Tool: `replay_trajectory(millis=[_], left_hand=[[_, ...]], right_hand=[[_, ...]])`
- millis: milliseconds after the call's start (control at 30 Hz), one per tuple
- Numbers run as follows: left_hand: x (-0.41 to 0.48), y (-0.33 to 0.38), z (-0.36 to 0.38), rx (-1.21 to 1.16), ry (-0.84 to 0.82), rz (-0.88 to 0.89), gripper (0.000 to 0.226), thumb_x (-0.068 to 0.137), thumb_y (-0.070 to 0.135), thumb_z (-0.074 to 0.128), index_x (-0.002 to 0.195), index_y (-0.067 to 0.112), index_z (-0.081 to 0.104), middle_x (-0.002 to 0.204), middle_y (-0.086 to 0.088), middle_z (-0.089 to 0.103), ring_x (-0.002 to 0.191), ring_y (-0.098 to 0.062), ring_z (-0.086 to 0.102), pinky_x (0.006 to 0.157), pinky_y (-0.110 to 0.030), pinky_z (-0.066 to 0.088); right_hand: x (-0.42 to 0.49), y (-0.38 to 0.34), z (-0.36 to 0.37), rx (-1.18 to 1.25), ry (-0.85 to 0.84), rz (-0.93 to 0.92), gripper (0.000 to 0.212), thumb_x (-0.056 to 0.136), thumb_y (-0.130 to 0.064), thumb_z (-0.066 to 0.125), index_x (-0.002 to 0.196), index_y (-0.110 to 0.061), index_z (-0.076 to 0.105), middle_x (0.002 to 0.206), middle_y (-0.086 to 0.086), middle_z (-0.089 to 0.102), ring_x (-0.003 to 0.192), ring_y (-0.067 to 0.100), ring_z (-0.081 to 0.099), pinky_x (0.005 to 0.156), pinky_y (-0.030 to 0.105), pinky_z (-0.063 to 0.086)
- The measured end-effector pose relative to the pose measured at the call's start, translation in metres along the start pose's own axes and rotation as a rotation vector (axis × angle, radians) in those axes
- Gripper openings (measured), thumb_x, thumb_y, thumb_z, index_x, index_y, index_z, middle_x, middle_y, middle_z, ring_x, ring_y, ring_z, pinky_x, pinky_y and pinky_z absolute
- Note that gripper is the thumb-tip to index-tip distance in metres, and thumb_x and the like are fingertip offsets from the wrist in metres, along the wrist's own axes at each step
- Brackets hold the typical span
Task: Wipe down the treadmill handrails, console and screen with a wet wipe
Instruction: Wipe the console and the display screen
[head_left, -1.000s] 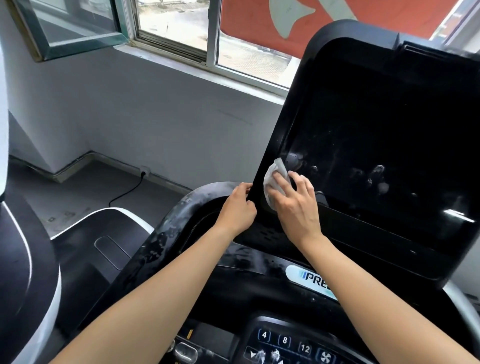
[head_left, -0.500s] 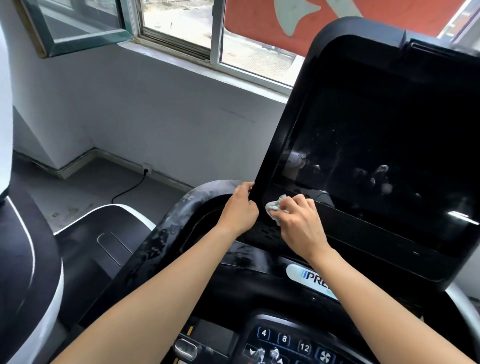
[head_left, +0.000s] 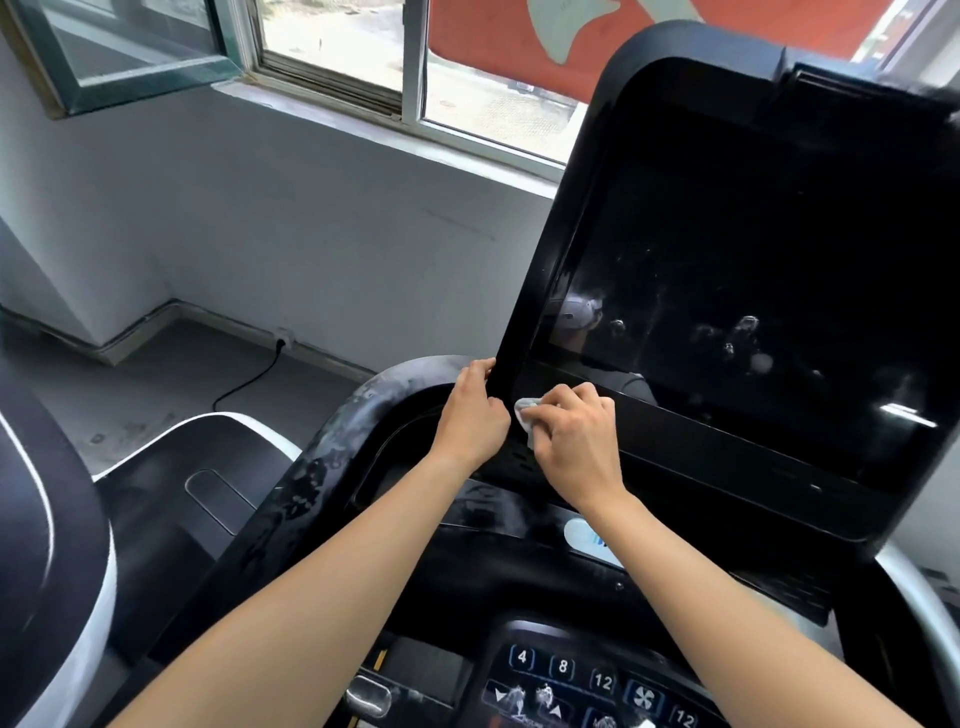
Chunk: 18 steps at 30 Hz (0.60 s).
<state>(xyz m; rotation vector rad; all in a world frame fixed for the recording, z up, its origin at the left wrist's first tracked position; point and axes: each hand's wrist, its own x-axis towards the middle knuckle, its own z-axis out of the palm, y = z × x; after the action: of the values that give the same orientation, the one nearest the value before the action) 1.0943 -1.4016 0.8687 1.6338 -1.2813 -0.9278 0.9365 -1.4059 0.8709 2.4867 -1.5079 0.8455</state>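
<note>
The treadmill's big black screen (head_left: 753, 291) stands tilted on the right, smudged and reflective. My right hand (head_left: 576, 441) clutches a crumpled white wet wipe (head_left: 525, 413) and presses it against the screen's lower left corner bezel. My left hand (head_left: 470, 415) grips the screen's left edge just beside it, thumb on the front. The dusty black left handrail (head_left: 363, 410) curves away below my left hand. The console (head_left: 571, 675) with numbered buttons lies near the bottom.
A neighbouring treadmill's black and white base (head_left: 171, 467) sits on the left. A power cord (head_left: 249, 379) runs to a wall socket on the grey floor. A window (head_left: 337, 52) is behind, one pane swung inward at top left.
My right hand slid the wipe down the screen's left side to the lower corner and bunched it up. My left hand kept its hold on the edge.
</note>
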Motion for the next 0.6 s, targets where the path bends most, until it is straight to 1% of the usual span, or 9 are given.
replay_trajectory(millis=[67, 167, 300, 367, 433, 533, 600], left_hand=[[0.0, 0.0, 0.0, 0.003, -0.007, -0.006, 0.058, 0.093, 0.003, 0.046, 0.149, 0.019, 0.044, 0.15, 0.002, 0.049, 0.135, -0.018, 0.049, 0.111, -0.034, 0.043], [0.002, 0.0, -0.002, -0.009, -0.016, -0.011, 0.057, 0.093, 0.004, 0.046, 0.147, 0.021, 0.046, 0.148, 0.002, 0.051, 0.133, -0.019, 0.052, 0.111, -0.038, 0.045], [0.001, 0.0, -0.003, -0.02, -0.022, -0.016, 0.057, 0.094, 0.003, 0.044, 0.147, 0.021, 0.045, 0.148, 0.003, 0.051, 0.135, -0.017, 0.049, 0.112, -0.036, 0.044], [0.0, 0.0, -0.002, -0.027, -0.019, -0.019, 0.058, 0.094, 0.003, 0.044, 0.148, 0.022, 0.045, 0.149, 0.003, 0.051, 0.137, -0.016, 0.048, 0.114, -0.037, 0.043], [-0.001, 0.0, -0.002, -0.028, -0.018, -0.014, 0.058, 0.094, 0.004, 0.046, 0.149, 0.022, 0.044, 0.149, 0.003, 0.05, 0.137, -0.017, 0.048, 0.114, -0.039, 0.043], [0.0, 0.0, -0.003, -0.03, -0.027, -0.011, 0.056, 0.095, 0.005, 0.047, 0.148, 0.022, 0.044, 0.148, 0.002, 0.05, 0.133, -0.018, 0.051, 0.11, -0.038, 0.045], [0.002, 0.0, -0.005, -0.026, -0.03, -0.009, 0.053, 0.096, 0.005, 0.046, 0.146, 0.022, 0.046, 0.146, 0.002, 0.052, 0.131, -0.018, 0.052, 0.109, -0.037, 0.046]], right_hand=[[0.006, -0.011, 0.002, 0.019, -0.013, 0.027, 0.015, 0.089, -0.016, 0.072, 0.088, -0.027, 0.081, 0.084, -0.011, 0.063, 0.083, 0.018, 0.049, 0.074, 0.033, 0.03], [0.007, -0.012, 0.005, 0.043, -0.029, 0.04, 0.013, 0.09, -0.018, 0.072, 0.09, -0.028, 0.082, 0.085, -0.012, 0.065, 0.084, 0.018, 0.05, 0.075, 0.034, 0.033], [-0.002, 0.006, 0.004, 0.012, -0.014, -0.007, 0.013, 0.086, -0.017, 0.077, 0.089, -0.029, 0.081, 0.088, -0.014, 0.066, 0.084, 0.018, 0.052, 0.077, 0.032, 0.029], [-0.003, 0.007, 0.004, 0.012, 0.004, -0.021, 0.012, 0.087, -0.017, 0.078, 0.09, -0.028, 0.081, 0.087, -0.013, 0.066, 0.083, 0.018, 0.051, 0.076, 0.032, 0.029], [-0.001, 0.002, 0.007, 0.026, 0.013, -0.038, 0.01, 0.09, -0.021, 0.073, 0.093, -0.026, 0.081, 0.087, -0.011, 0.065, 0.082, 0.019, 0.051, 0.074, 0.034, 0.031], [0.003, -0.004, 0.01, -0.021, 0.004, -0.118, 0.025, 0.097, -0.031, 0.056, 0.096, -0.024, 0.08, 0.087, -0.008, 0.064, 0.082, 0.02, 0.05, 0.072, 0.036, 0.033], [0.004, 0.002, 0.008, -0.106, -0.018, -0.222, 0.018, 0.097, -0.026, 0.059, 0.102, -0.023, 0.077, 0.09, -0.005, 0.063, 0.082, 0.022, 0.05, 0.071, 0.038, 0.036]])
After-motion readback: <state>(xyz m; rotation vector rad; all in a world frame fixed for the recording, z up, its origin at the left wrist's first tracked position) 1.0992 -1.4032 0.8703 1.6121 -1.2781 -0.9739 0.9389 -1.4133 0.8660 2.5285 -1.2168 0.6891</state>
